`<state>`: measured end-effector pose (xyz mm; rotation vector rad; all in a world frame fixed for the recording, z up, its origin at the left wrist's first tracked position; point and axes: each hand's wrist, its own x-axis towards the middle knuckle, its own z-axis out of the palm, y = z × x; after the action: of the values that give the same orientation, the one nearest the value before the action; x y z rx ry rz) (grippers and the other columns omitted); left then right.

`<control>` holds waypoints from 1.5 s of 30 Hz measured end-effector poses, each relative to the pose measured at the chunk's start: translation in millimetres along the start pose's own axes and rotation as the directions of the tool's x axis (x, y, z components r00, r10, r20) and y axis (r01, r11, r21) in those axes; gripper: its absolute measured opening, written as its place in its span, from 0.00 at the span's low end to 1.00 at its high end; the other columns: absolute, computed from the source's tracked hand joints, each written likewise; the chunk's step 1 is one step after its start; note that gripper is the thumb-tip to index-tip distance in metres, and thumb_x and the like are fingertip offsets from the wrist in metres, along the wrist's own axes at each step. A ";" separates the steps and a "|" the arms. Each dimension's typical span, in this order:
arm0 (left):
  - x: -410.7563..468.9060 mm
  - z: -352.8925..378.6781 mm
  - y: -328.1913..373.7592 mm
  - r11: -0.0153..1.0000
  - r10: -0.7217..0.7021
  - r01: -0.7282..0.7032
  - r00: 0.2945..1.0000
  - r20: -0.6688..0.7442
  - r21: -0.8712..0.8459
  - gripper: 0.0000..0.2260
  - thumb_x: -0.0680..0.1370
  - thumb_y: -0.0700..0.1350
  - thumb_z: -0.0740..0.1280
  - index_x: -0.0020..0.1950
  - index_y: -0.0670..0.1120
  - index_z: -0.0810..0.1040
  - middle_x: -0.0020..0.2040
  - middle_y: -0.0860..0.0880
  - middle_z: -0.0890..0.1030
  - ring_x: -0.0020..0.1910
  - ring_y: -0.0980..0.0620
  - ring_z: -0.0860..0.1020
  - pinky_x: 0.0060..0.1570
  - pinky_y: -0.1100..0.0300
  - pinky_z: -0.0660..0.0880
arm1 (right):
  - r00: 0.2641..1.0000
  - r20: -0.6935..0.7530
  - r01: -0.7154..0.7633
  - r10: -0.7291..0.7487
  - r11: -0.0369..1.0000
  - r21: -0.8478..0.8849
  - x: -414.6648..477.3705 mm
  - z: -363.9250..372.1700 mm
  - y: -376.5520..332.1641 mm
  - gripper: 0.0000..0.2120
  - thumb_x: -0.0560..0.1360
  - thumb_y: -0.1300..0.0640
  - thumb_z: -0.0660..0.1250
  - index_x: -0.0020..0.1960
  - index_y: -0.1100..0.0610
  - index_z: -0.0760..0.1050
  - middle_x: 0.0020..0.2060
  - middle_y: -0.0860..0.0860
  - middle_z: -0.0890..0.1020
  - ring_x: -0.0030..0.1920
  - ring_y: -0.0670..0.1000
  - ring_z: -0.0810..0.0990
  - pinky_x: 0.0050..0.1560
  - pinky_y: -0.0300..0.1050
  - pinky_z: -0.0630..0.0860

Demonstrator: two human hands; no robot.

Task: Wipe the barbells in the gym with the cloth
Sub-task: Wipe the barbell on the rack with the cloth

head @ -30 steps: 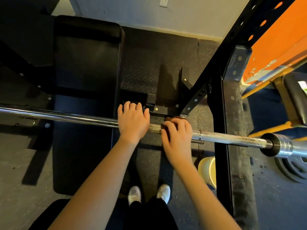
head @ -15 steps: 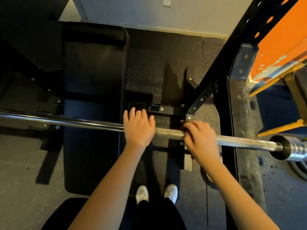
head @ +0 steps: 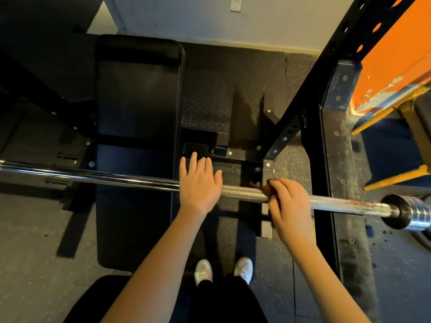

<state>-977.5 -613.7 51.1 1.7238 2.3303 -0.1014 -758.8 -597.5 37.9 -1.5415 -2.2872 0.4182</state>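
Black padded bench (head: 137,117) left of centre, long axis pointing toward the wall. Black rack post (head: 312,85) with round holes slants up at right. Diamond-tread floor plate (head: 205,108) just right of the bench. Orange panel (head: 396,54) top right, yellow frame (head: 396,178) below it. White wall plate (head: 236,4) at top. Two white shoes (head: 204,271) on speckled rubber mat (head: 291,264).

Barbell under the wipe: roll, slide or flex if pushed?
Probably rolls: the barbell shaft is round, though the left hand lying flat on it likely checks that. Likely heavy and stiff, being long metal with a thick sleeve. The knurled stretch under the cloth, gripped by the right hand, should drag more than the smooth chrome.
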 end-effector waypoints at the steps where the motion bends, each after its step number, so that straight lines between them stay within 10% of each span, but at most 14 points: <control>1: -2.6 0.3 0.2 1.000 -0.001 0.001 1.000 0.000 0.002 0.26 0.83 0.55 0.42 0.78 0.46 0.60 0.77 0.48 0.63 0.79 0.48 0.51 0.76 0.44 0.47 | 0.997 -0.033 -0.063 0.063 0.998 0.015 0.5 3.8 -6.2 0.18 0.77 0.53 0.56 0.59 0.61 0.78 0.57 0.56 0.79 0.60 0.58 0.75 0.63 0.57 0.71; 9: -15.1 0.3 1.0 0.999 -0.027 0.028 0.999 0.037 -0.023 0.25 0.84 0.54 0.45 0.77 0.46 0.62 0.75 0.48 0.67 0.78 0.47 0.54 0.76 0.45 0.47 | 0.994 0.045 0.099 -0.101 0.994 0.045 2.6 4.6 -38.7 0.12 0.75 0.58 0.65 0.57 0.60 0.79 0.53 0.54 0.81 0.56 0.53 0.78 0.60 0.47 0.71; 15: -15.2 -0.9 3.0 0.996 -0.062 0.068 0.993 0.104 -0.059 0.25 0.84 0.54 0.44 0.77 0.44 0.62 0.75 0.48 0.67 0.78 0.49 0.54 0.76 0.45 0.44 | 0.980 -0.088 -0.173 0.181 0.981 0.093 -11.1 13.8 -48.0 0.09 0.74 0.62 0.67 0.53 0.62 0.80 0.52 0.56 0.80 0.58 0.57 0.76 0.61 0.59 0.74; 22: -14.5 0.8 4.6 0.998 -0.055 0.057 0.994 0.095 -0.026 0.26 0.84 0.55 0.43 0.77 0.44 0.62 0.75 0.46 0.66 0.78 0.47 0.54 0.76 0.46 0.45 | 0.988 0.045 0.146 -0.146 0.989 0.009 -9.8 9.5 -43.1 0.12 0.74 0.57 0.65 0.56 0.58 0.80 0.56 0.54 0.80 0.58 0.55 0.77 0.57 0.54 0.75; 28: -20.7 -0.3 2.5 0.997 -0.045 0.054 0.987 0.155 -0.056 0.26 0.84 0.55 0.43 0.78 0.44 0.59 0.77 0.47 0.63 0.79 0.48 0.51 0.77 0.46 0.44 | 0.995 -0.002 -0.096 0.096 0.995 -0.012 4.6 22.4 -66.8 0.12 0.76 0.55 0.61 0.51 0.59 0.81 0.48 0.54 0.82 0.52 0.56 0.78 0.59 0.59 0.75; 34: -14.0 1.7 -3.2 0.997 -0.038 0.047 0.988 0.147 -0.061 0.26 0.84 0.55 0.44 0.78 0.44 0.59 0.77 0.47 0.64 0.78 0.48 0.52 0.77 0.46 0.45 | 0.984 0.089 0.155 -0.156 0.988 0.017 -18.9 3.5 -39.6 0.16 0.78 0.53 0.61 0.62 0.59 0.77 0.57 0.53 0.79 0.60 0.53 0.75 0.62 0.47 0.70; 40: -29.3 5.4 -0.9 0.999 -0.045 0.044 0.994 0.097 0.012 0.26 0.84 0.55 0.43 0.77 0.44 0.61 0.76 0.48 0.66 0.78 0.48 0.54 0.76 0.46 0.45 | 0.950 0.272 -0.122 0.150 0.986 -0.118 17.6 12.6 -77.2 0.15 0.79 0.52 0.55 0.52 0.57 0.78 0.44 0.52 0.79 0.46 0.52 0.77 0.43 0.45 0.74; 45: -33.4 5.0 -0.6 0.999 -0.052 0.052 0.991 0.121 0.003 0.26 0.84 0.55 0.43 0.77 0.45 0.62 0.75 0.47 0.66 0.78 0.48 0.54 0.76 0.46 0.45 | 0.961 0.242 -0.119 0.134 0.990 -0.074 -2.1 10.4 -72.5 0.12 0.80 0.53 0.59 0.58 0.57 0.77 0.52 0.54 0.79 0.56 0.55 0.77 0.55 0.50 0.75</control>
<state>-968.2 -646.0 53.9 1.6101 2.2873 -0.2093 -822.7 -626.4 59.4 -1.7593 -2.4103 0.6131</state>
